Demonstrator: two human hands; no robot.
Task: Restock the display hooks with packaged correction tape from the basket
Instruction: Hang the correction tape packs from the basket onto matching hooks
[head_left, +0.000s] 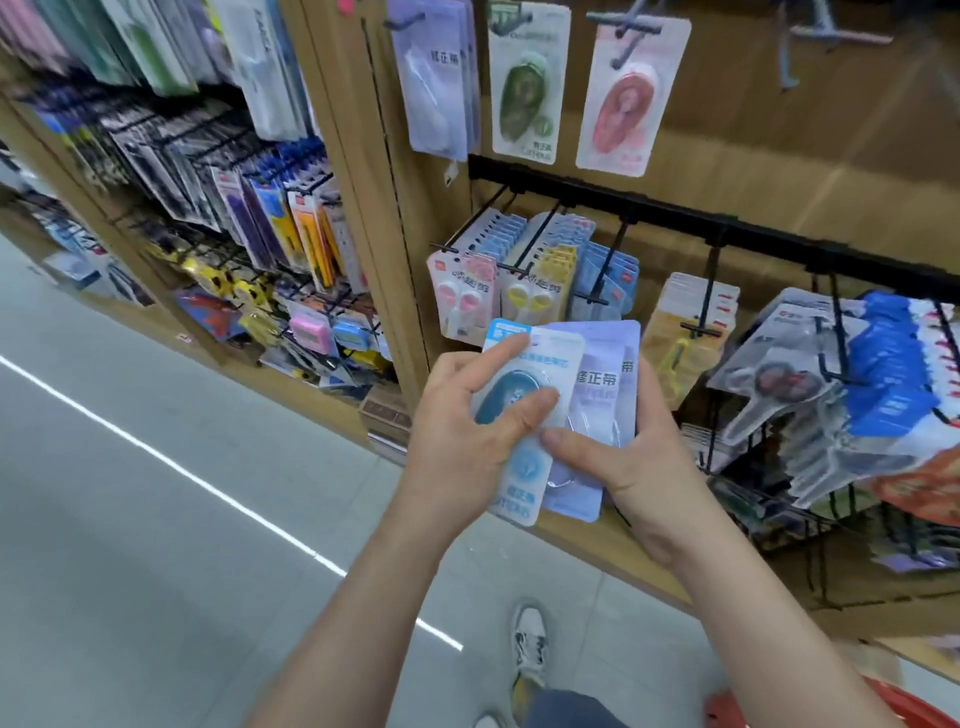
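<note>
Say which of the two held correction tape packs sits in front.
The blue pack, pinched by the left hand. It overlaps the lilac pack, which the right hand holds behind it.

— What is being held up there?
— Two carded correction tapes, fanning out upright: a blue pack (522, 470) is sitting in front and a lilac pack (605, 387) is peeking out behind, to its right.
— And the hooks (626, 31)?
— A lilac stack (434, 88), a green pack (524, 88) and a pink pack (623, 98) are hanging up top. The red basket (893, 699) is sitting low right.
</note>
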